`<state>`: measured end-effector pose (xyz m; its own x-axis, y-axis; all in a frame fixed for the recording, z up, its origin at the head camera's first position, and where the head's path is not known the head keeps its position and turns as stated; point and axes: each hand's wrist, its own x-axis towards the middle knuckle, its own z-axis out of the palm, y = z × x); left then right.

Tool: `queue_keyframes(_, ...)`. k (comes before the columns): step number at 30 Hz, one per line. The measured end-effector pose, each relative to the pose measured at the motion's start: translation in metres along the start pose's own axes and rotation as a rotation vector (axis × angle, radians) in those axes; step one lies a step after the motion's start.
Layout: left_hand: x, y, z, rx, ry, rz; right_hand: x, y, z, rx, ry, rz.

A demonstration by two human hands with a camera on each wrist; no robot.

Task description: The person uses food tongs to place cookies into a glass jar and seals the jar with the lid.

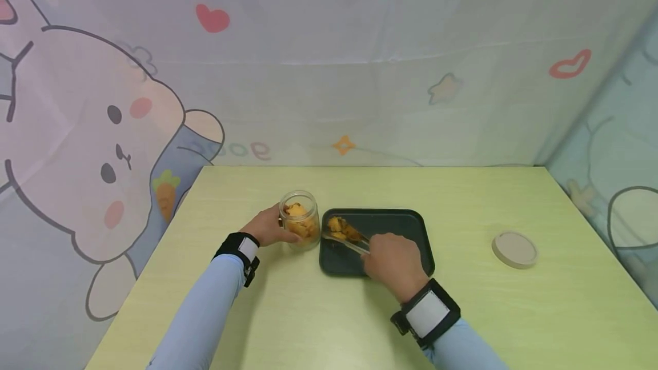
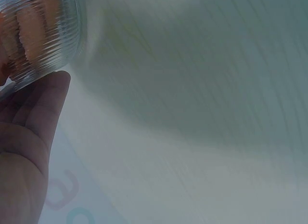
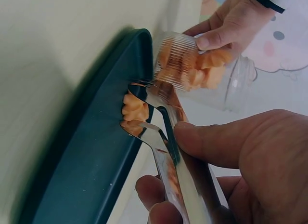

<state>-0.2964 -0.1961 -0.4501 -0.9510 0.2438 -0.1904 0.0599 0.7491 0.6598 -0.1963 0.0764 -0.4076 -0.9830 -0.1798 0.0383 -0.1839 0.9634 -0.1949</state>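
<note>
My left hand (image 1: 269, 227) grips a clear, ribbed glass jar (image 1: 316, 218) from its left side, with the thumb in front. Orange-yellow ridged cookies (image 3: 204, 70) fill part of the jar, whose top has no lid on. In my right hand (image 1: 396, 261) I pinch a pair of metal tongs (image 3: 166, 173) between thumb and fingers. The tips of the tongs are around a small swirled cookie (image 3: 135, 108) at the left end of a dark green tray (image 1: 390, 227). The left wrist view has only part of the jar and left hand at its edge.
Right of the tray, a round beige lid (image 1: 514, 249) lies flat on the light wooden table (image 1: 288, 324). Behind the table hangs a printed cloth (image 1: 329, 96) with hearts and a cartoon rabbit. The jar stands close beside the tray's left edge.
</note>
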Motion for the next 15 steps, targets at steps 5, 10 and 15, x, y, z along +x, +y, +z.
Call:
queue_keyframes(5,0.0002,0.0005,0.0,-0.012,0.001,0.001,-0.0012,-0.0023,0.0031,-0.021,0.003,-0.001)
queue_keyframes(10,-0.0014,0.0041,-0.0009,-0.02,-0.003,0.002,-0.0022,-0.002,0.004,-0.026,0.006,-0.008)
queue_keyframes(15,-0.0035,0.0053,-0.0008,-0.03,0.0,0.002,-0.0027,-0.001,0.0042,-0.027,0.016,-0.003)
